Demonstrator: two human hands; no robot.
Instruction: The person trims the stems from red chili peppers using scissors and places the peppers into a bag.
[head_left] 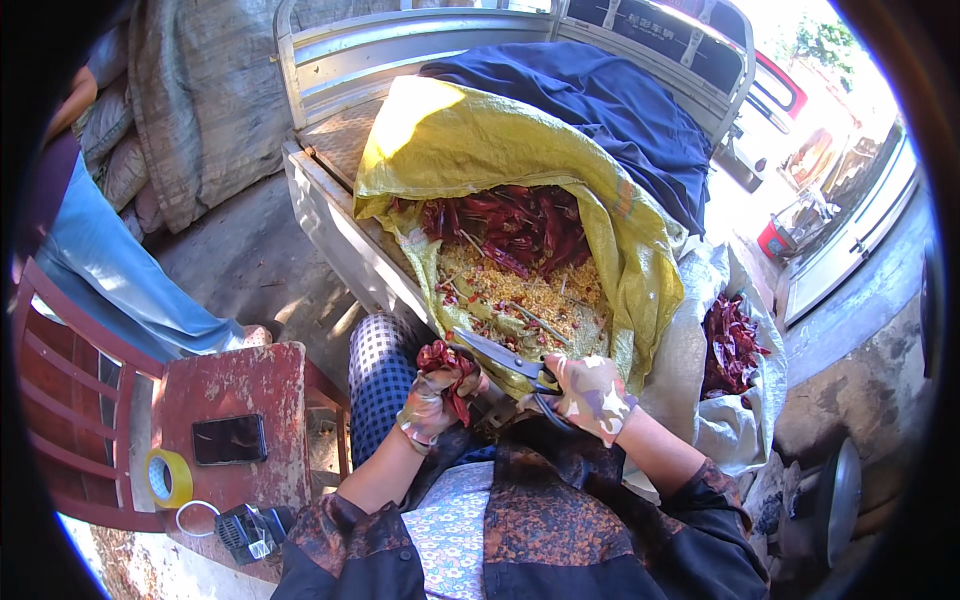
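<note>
I see the left hand (428,402), gloved in a camouflage pattern, clenched around a bunch of dried red chillies (448,362), just in front of the yellow sack (430,160). The bunch pokes out above the fist and hangs down on its inner side, toward the other hand. The right hand (592,393), gloved alike, grips the dark handles of a pair of scissors (492,350) at the near edge of the yellow sack. The blades point left, their tips close by the bunch; from my end I cannot tell whether they touch it.

Inside the yellow sack's open mouth I make out a heap of whole chillies (540,225) toward the back and loose yellowish seeds (560,295) nearer the hands. Right of the yellow sack stands a white sack (745,425) with more chillies (730,345) in it. Behind the yellow sack I see dark blue cloth (620,105), and beneath it a metal cargo bed (345,262). Well left of the yellow sack, a red wooden chair (285,375) bears a phone (228,440) and a roll of yellow tape (168,478).
</note>
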